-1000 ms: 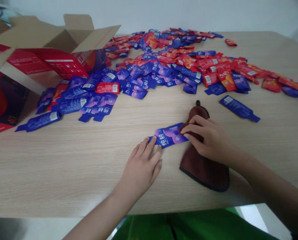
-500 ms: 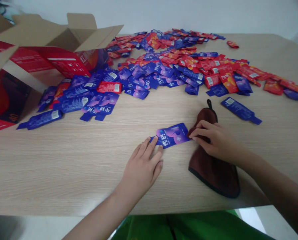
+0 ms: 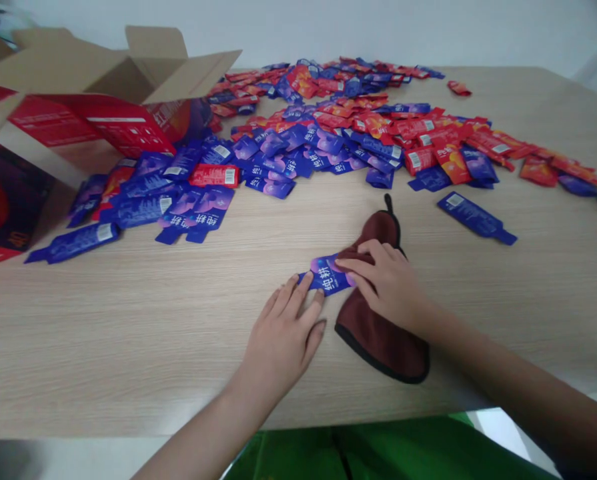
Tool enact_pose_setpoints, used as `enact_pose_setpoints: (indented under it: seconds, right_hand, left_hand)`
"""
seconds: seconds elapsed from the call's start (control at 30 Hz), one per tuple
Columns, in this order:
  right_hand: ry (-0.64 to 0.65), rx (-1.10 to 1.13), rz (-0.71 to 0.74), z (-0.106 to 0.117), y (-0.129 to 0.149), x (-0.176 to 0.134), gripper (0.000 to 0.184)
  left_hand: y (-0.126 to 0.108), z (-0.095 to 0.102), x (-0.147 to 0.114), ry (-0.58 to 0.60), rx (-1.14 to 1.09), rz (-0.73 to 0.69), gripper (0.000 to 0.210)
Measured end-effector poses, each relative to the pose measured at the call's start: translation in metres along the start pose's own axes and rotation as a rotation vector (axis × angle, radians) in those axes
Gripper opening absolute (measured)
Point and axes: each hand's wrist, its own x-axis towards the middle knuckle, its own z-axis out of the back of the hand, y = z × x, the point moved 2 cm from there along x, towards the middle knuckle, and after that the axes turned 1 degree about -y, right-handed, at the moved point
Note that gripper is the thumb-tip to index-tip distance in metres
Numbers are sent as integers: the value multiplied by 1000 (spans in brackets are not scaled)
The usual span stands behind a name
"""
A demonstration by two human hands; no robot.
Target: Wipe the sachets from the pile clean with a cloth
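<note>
A blue and purple sachet [image 3: 327, 275] lies flat on the table in front of me. My left hand [image 3: 288, 321] rests with its fingers stretched out, fingertips pressing on the sachet's narrow left end. A dark brown cloth mitt [image 3: 385, 343] with black edging and a hanging loop lies to the right. My right hand [image 3: 385, 277] has its fingers closed on the middle of the mitt, bunching the fabric over the sachet's right part, which is hidden beneath.
Heaps of red sachets [image 3: 451, 160] and blue sachets [image 3: 278, 163] spread across the back of the table [image 3: 128, 347]. Two single blue sachets lie at left [image 3: 75, 244] and right [image 3: 477, 217]. Open red cardboard boxes [image 3: 123, 127] stand at the left.
My right hand has slid left with the mitt, now covering the sachet's right part. My left hand stays at the sachet's left end. The view has shifted slightly.
</note>
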Motion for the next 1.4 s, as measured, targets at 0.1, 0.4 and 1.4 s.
enact_pose_setpoints:
  seconds: [0.1,0.4,1.4]
  right_hand:
    - [33,13,-84,10,-38,-11,34]
    - [-39,77,56,15,22,10,32]
    - [41,142,-111,24,-54,-24,26]
  left_hand:
    - [-1,1,1,7,-1,-3,40]
    - [-4,2,1,10,19,1,40]
    - [-11,14,28,26,180,26,38]
